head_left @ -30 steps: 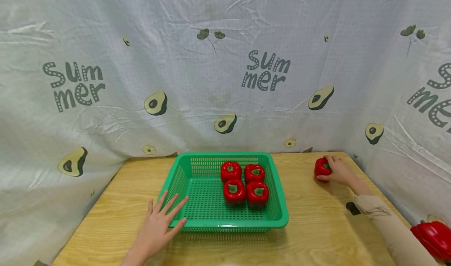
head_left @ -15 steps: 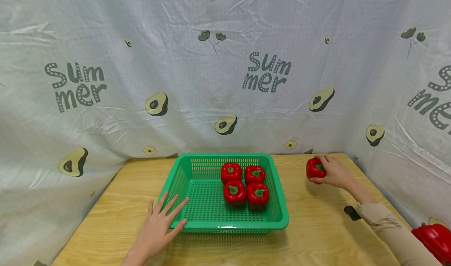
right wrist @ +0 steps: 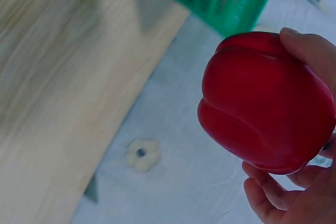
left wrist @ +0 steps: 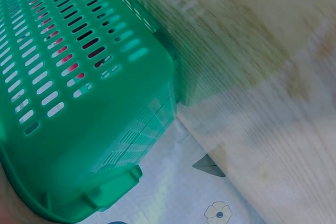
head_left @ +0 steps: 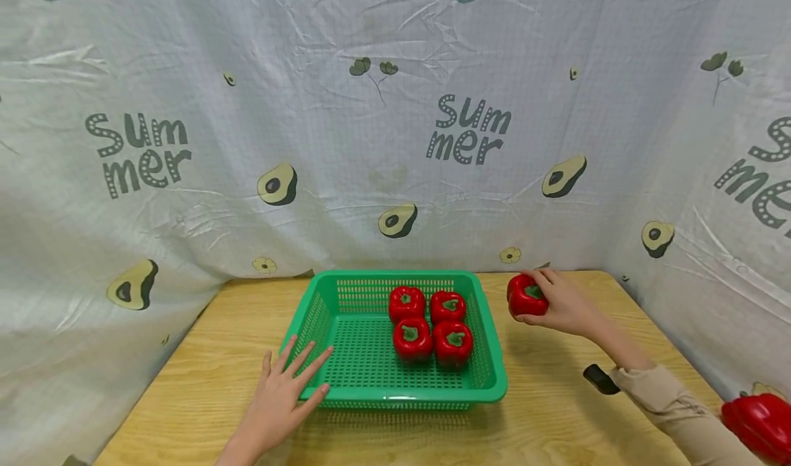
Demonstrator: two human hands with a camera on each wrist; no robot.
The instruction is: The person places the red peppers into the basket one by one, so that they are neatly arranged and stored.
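My right hand (head_left: 567, 306) grips a red bell pepper (head_left: 522, 297) with a green stem, held above the table just to the right of the green basket (head_left: 408, 394). In the right wrist view, thumb and fingers curl round the sides of this bell pepper (right wrist: 265, 103). My left hand (head_left: 276, 401) lies with fingers spread over the basket's left front corner. The left wrist view shows the perforated basket wall (left wrist: 105, 108) but only a sliver of that hand. Several red bell peppers (head_left: 413, 340) sit grouped in the basket's right half, stems up.
The wooden table (head_left: 544, 411) ends at a white cloth (head_left: 334, 178) printed with avocados, hanging behind and at both sides. Another large red object (head_left: 763, 425), resembling a pepper, shows at the right edge. A dark object (head_left: 601, 379) sits by the right sleeve.
My right hand has lifted the bell pepper off the table and carried it left towards the basket. The left hand has stayed at the basket's corner.
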